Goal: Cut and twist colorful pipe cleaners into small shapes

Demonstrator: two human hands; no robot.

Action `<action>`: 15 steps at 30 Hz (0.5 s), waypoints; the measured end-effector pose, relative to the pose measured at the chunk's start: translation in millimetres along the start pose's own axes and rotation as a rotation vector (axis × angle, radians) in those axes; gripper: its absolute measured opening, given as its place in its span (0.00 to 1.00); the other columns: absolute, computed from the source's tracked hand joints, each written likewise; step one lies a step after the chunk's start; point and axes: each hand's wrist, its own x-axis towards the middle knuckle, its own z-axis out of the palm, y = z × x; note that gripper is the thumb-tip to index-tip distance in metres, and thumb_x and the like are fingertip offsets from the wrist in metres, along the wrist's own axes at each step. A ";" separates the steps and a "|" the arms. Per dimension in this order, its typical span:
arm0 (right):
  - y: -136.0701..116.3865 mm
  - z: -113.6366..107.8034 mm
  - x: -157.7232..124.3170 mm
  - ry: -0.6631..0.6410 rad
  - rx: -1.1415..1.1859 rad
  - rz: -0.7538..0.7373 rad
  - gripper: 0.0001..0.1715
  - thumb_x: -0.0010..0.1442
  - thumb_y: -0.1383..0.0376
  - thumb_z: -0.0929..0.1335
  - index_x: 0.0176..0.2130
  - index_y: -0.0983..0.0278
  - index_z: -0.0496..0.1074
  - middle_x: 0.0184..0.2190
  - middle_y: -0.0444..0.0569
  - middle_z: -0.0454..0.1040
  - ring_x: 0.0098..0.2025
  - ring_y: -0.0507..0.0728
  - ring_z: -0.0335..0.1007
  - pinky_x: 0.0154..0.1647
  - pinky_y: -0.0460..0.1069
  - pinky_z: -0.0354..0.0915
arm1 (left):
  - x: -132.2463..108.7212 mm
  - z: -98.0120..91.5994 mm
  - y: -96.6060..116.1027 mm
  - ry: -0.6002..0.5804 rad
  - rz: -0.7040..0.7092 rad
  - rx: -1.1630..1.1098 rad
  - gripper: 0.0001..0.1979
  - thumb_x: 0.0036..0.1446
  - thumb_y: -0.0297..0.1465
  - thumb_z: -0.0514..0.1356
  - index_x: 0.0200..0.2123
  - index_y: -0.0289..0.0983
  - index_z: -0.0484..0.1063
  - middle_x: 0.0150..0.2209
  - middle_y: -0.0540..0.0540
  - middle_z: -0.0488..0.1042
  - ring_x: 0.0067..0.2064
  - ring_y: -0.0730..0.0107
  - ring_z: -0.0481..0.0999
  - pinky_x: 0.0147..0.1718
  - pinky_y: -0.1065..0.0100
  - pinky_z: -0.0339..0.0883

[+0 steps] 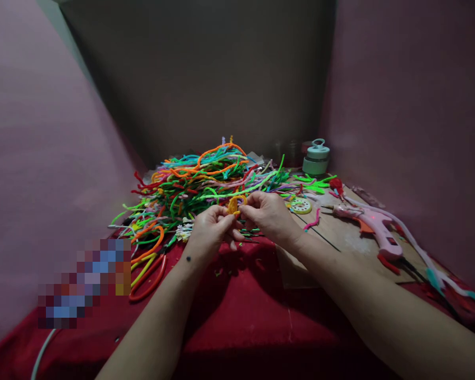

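Both my hands meet just in front of a big heap of coloured pipe cleaners. Between them sits a small orange pipe-cleaner loop. My left hand pinches its lower left side with closed fingers. My right hand pinches its right side, fingers curled. A bunch of small white-tipped stamens lies just left of my left hand.
A pink glue gun lies on the wooden board at right, its cord trailing toward me. A mint tape dispenser stands at the back. Red-handled pliers lie at left on the red cloth. A green-yellow round spool sits near my right hand.
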 end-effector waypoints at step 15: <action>1.6 3.5 -0.2 -0.086 0.160 0.165 0.05 0.47 0.68 0.65 0.21 0.67 0.67 0.16 0.44 0.68 0.18 0.49 0.62 0.18 0.43 0.56 | 3.4 -1.2 -9.9 -0.058 0.075 -0.048 0.10 0.46 0.28 0.60 0.33 0.31 0.65 0.19 0.49 0.73 0.17 0.72 0.72 0.15 0.73 0.67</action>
